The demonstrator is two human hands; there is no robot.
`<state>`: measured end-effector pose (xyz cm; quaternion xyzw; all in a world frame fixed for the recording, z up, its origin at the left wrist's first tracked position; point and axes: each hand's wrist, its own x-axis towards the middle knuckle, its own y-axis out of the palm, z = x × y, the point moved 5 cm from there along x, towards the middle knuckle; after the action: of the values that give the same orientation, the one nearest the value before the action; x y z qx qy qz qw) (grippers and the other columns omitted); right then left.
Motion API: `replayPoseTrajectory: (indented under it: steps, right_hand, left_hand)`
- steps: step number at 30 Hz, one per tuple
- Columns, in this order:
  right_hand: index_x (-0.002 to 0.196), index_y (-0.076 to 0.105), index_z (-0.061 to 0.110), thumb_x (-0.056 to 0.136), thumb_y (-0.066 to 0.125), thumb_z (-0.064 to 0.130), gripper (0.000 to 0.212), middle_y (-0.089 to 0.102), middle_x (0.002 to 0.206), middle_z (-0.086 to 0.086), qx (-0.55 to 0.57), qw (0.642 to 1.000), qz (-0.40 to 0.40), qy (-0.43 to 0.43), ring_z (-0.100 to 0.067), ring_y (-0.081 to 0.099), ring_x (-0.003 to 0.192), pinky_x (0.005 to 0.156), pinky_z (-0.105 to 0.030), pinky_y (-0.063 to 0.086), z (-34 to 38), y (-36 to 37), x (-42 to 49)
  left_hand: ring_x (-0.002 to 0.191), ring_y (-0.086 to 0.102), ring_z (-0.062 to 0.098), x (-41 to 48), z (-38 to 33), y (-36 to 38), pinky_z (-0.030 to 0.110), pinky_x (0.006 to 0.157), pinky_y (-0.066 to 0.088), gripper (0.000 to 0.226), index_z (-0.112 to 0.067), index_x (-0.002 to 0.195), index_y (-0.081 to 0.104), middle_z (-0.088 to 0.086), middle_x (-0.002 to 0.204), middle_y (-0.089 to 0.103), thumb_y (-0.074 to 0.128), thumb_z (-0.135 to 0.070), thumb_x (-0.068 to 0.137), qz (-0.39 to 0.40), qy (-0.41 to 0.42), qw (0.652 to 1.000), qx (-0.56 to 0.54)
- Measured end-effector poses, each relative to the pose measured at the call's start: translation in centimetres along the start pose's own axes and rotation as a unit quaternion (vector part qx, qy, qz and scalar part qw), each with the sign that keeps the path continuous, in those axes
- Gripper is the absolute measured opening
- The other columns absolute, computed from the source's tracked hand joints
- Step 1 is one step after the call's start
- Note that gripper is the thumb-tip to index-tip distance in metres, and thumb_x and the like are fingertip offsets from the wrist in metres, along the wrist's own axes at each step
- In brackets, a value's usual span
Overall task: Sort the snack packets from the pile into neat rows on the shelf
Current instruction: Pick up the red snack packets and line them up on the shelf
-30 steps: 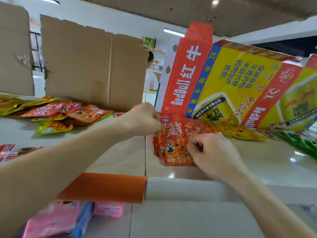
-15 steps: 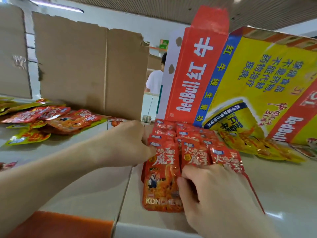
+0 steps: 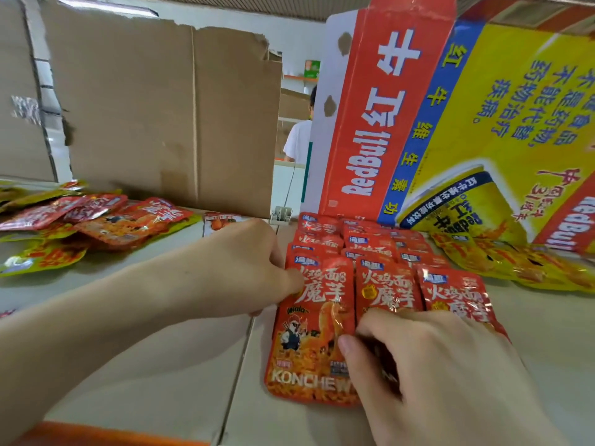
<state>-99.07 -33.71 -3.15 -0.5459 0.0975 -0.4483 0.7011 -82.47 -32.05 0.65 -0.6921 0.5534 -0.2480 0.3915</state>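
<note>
Head view: with the unsorted pile (image 3: 96,217) lying at the left of the shelf (image 3: 145,365), the left hand (image 3: 244,272) pinches the front packet (image 3: 306,346) at its upper corner. The right hand (image 3: 434,365), fingers curled, grips its lower edge beside the red rows (image 3: 370,243). The packet is apparently being squared into line; the next move likely calls for letting go and reaching left for another.

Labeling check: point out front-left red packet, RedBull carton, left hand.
front-left red packet (image 3: 306,355), head view, printed front
RedBull carton (image 3: 370,130), head view, red side panel
left hand (image 3: 238,272), head view, back of hand
</note>
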Motion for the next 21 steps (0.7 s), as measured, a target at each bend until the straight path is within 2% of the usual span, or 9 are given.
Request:
replayPoseTrajectory:
  steps: [3, 5, 6, 8, 10, 13, 15, 17, 21]
  right_hand:
    - [0.087, 0.050, 0.039, 0.073, 0.024, 0.070, 0.042, 0.061, 0.058, 0.009, -0.005, 1.000, -0.004, 0.012, -0.017, 0.062, 0.054, 0.054, -0.040, 0.054, 0.0, -0.3, 0.0]
    - [0.067, 0.055, 0.032, 0.077, 0.036, 0.061, 0.037, 0.053, 0.049, 0.011, -0.100, 0.995, -0.030, -0.007, -0.013, 0.054, 0.043, 0.038, -0.028, 0.043, 0.5, -1.7, -0.3]
    - [0.061, 0.053, 0.030, 0.078, 0.040, 0.058, 0.035, 0.048, 0.046, 0.012, -0.142, 0.989, -0.038, -0.009, -0.011, 0.049, 0.039, 0.034, -0.022, 0.036, 1.1, -2.3, -0.4]
    - [0.056, 0.049, 0.029, 0.080, 0.041, 0.059, 0.039, 0.043, 0.044, 0.011, -0.150, 0.986, -0.066, -0.010, -0.010, 0.045, 0.037, 0.035, -0.019, 0.031, 1.6, -3.0, -0.7]
    - [0.053, 0.042, 0.028, 0.082, 0.040, 0.061, 0.044, 0.037, 0.044, 0.014, -0.145, 0.986, -0.082, -0.025, -0.008, 0.043, 0.037, 0.036, -0.018, 0.028, 1.9, -3.2, -0.9]
    - [0.052, 0.020, 0.030, 0.084, 0.040, 0.063, 0.050, 0.022, 0.044, 0.014, -0.152, 0.980, -0.119, -0.049, -0.004, 0.033, 0.037, 0.038, -0.017, 0.018, 2.4, -3.6, -1.0]
    - [0.053, 0.016, 0.030, 0.085, 0.040, 0.063, 0.052, 0.019, 0.045, 0.014, -0.145, 0.980, -0.125, -0.050, -0.004, 0.032, 0.037, 0.039, -0.018, 0.017, 2.5, -3.7, -0.9]
    - [0.052, 0.021, 0.031, 0.085, 0.039, 0.064, 0.050, 0.022, 0.044, 0.014, -0.141, 0.980, -0.129, -0.058, -0.004, 0.034, 0.038, 0.038, -0.018, 0.021, 2.4, -3.6, -1.0]
    - [0.055, 0.051, 0.030, 0.085, 0.036, 0.065, 0.049, 0.039, 0.044, 0.016, -0.137, 0.981, -0.118, -0.070, -0.003, 0.043, 0.041, 0.037, -0.019, 0.028, 1.8, -3.0, -1.1]
  left_hand:
    - [0.039, 0.052, -0.009, 0.0, -0.1, 0.1, 0.007, 0.039, 0.035, 0.034, -0.024, 0.070, 0.061, -0.024, 0.037, 0.051, 0.055, -0.049, 0.092, 0.011, -0.002, 1.000, 0.003]
    - [0.039, 0.052, -0.008, 0.1, 0.0, 0.0, 0.010, 0.043, 0.038, 0.035, -0.023, 0.069, 0.062, -0.021, 0.038, 0.053, 0.055, -0.049, 0.093, 0.017, -0.004, 1.000, 0.006]
    - [0.040, 0.053, -0.007, 0.1, 0.1, 0.0, 0.013, 0.048, 0.040, 0.037, -0.022, 0.068, 0.063, -0.019, 0.039, 0.055, 0.055, -0.049, 0.093, 0.019, -0.004, 1.000, 0.010]
    - [0.042, 0.054, -0.006, 0.0, 0.2, 0.0, 0.016, 0.054, 0.042, 0.039, -0.022, 0.066, 0.063, -0.018, 0.040, 0.056, 0.056, -0.050, 0.092, 0.025, -0.003, 1.000, 0.017]
    - [0.043, 0.055, -0.006, 0.0, 0.3, 0.0, 0.015, 0.054, 0.043, 0.037, -0.023, 0.068, 0.061, -0.021, 0.041, 0.056, 0.056, -0.052, 0.091, 0.033, -0.005, 0.999, 0.020]
    - [0.044, 0.057, -0.008, 0.1, 0.7, 0.1, 0.013, 0.050, 0.043, 0.034, -0.025, 0.068, 0.063, -0.026, 0.047, 0.058, 0.062, -0.053, 0.088, 0.032, -0.013, 0.999, 0.021]
    - [0.043, 0.056, -0.006, 0.2, 0.9, 0.1, 0.016, 0.052, 0.044, 0.036, -0.024, 0.068, 0.064, -0.025, 0.047, 0.059, 0.063, -0.054, 0.086, 0.028, -0.019, 0.999, 0.020]
    - [0.042, 0.055, -0.007, 0.2, 0.9, 0.1, 0.016, 0.052, 0.043, 0.038, -0.023, 0.068, 0.064, -0.024, 0.046, 0.059, 0.061, -0.055, 0.087, 0.028, -0.021, 0.999, 0.014]
    - [0.042, 0.054, -0.007, 0.2, 0.8, 0.3, 0.012, 0.045, 0.039, 0.041, -0.020, 0.070, 0.067, -0.020, 0.046, 0.060, 0.057, -0.054, 0.090, 0.023, -0.014, 1.000, 0.015]
